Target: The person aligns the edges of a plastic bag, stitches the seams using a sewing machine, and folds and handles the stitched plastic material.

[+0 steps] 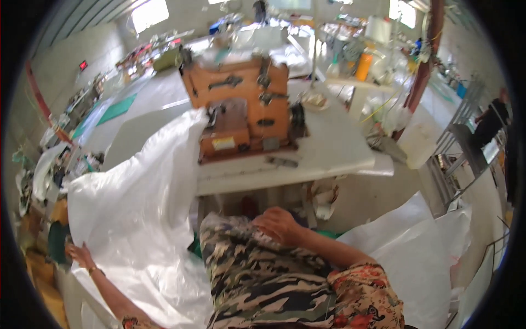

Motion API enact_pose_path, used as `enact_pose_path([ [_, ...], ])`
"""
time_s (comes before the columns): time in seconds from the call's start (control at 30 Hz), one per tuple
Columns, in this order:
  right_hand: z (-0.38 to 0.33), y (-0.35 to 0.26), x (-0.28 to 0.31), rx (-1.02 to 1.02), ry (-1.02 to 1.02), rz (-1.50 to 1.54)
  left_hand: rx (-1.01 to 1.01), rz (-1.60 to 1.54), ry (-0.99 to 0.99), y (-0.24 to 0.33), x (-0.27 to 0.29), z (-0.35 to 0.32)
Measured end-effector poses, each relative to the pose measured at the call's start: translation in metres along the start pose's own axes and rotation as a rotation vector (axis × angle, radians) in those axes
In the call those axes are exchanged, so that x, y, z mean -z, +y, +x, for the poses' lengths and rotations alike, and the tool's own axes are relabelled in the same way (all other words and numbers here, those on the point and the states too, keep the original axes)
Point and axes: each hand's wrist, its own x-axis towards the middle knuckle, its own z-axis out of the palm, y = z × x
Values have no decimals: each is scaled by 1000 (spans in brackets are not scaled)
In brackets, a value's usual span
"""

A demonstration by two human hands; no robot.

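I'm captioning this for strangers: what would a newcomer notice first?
The orange-brown sewing machine on the pale table, just above centre. Next, the shiny white sheet down the left, the left hand at its outer edge. Then the camouflage-patterned cloth at lower centre, near the right hand.

Left grip at edge of white sheet; right grip beside camouflage cloth; orange machine on table

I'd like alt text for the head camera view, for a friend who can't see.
A person's left hand is at the left edge of a shiny white sheet, which stretches up to an orange-brown sewing machine on a pale table. The right hand is over camouflage-patterned fabric.
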Motion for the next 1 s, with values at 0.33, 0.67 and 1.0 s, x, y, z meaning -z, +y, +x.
enact_pose_path([
  [0.33,50,-41,227,-360,443,-490,-499,-1808,453,94,451,-134],
  [0.67,-42,-108,380,-241,661,-1448,-1597,-2193,-931,155,501,-386],
  [1.0,-434,-129,173,-1609,205,-1443,-1612,-1769,-1226,193,458,-408],
])
